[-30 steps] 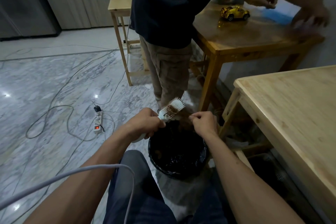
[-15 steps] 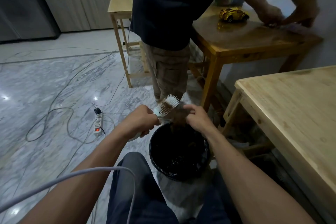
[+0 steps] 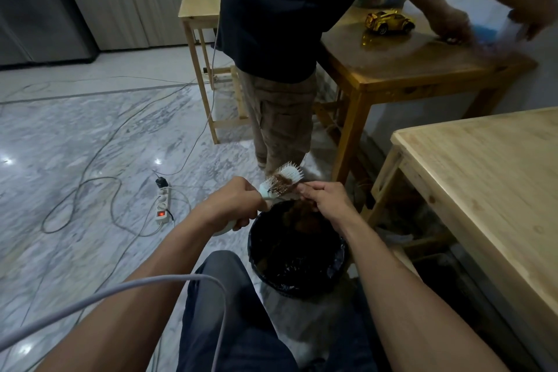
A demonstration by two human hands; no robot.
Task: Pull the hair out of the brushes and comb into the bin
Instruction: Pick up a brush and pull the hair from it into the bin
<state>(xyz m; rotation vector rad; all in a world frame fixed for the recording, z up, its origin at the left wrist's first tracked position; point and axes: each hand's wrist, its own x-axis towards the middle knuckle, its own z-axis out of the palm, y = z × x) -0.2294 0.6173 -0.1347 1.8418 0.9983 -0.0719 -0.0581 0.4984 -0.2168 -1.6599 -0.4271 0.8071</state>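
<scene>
L hand [image 3: 232, 205] fist-wrapped round white brush [image 3: 285, 180] handle, frame centre. R hand [image 3: 327, 199] fingers pinching brown hair [image 3: 283, 182] in bristles, just above black-lined bin [image 3: 339, 254].

The brush [image 3: 282, 181] handle is mostly hidden inside the left hand [image 3: 232, 202]; the right hand [image 3: 324, 199] covers its fingertips' grip on the brown hair [image 3: 283, 180]; the bin's [image 3: 297, 284] contents are too dark to tell

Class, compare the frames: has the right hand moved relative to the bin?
Barely. The right hand stays at the bin far rim, pinching hair on the brush.
</scene>
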